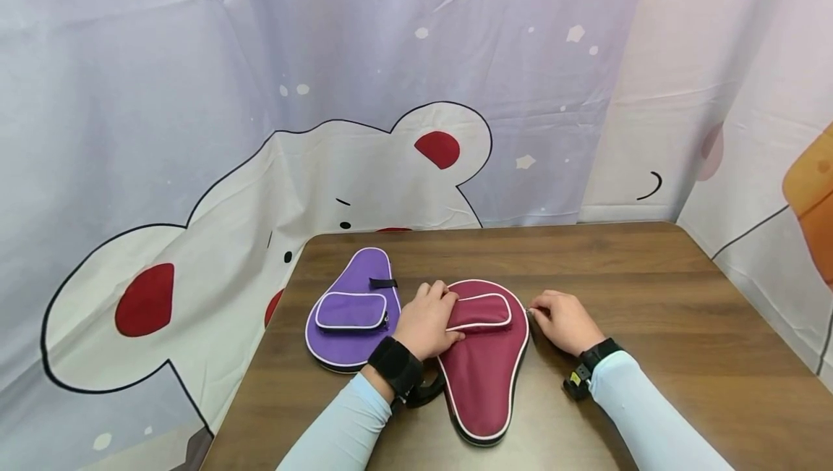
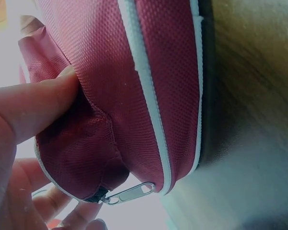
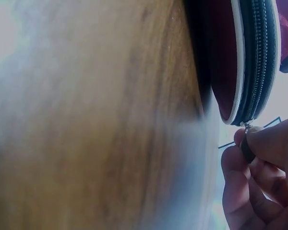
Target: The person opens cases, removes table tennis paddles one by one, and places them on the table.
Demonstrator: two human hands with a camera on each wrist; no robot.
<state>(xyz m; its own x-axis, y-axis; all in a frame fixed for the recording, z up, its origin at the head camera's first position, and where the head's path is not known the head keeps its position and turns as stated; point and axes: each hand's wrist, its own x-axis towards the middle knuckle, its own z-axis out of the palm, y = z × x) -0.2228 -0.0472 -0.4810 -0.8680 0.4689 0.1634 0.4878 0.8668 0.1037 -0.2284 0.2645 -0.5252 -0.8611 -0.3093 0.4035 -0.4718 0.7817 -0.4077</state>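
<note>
A dark red table tennis paddle case [image 1: 480, 391] with white piping lies on the table, its narrow end toward me. My left hand [image 1: 426, 320] grips its raised front pocket [image 1: 484, 310]; in the left wrist view the thumb [image 2: 43, 103] presses one side of the pocket and the other fingers lie beyond. A metal zipper pull [image 2: 130, 193] hangs at the pocket's corner. At the case's right edge, my right hand [image 1: 565, 322] pinches the dark pull tab [image 3: 247, 149] of the main zipper [image 3: 260, 57] between thumb and finger. The zipper teeth appear joined there.
A purple paddle case [image 1: 354, 344] with a front pocket and a black strap [image 1: 382, 283] lies to the left on the wooden table [image 1: 625, 261]. A printed cloth [image 1: 364, 44] hangs behind the table. A black loop [image 1: 426, 390] lies beside my left wrist.
</note>
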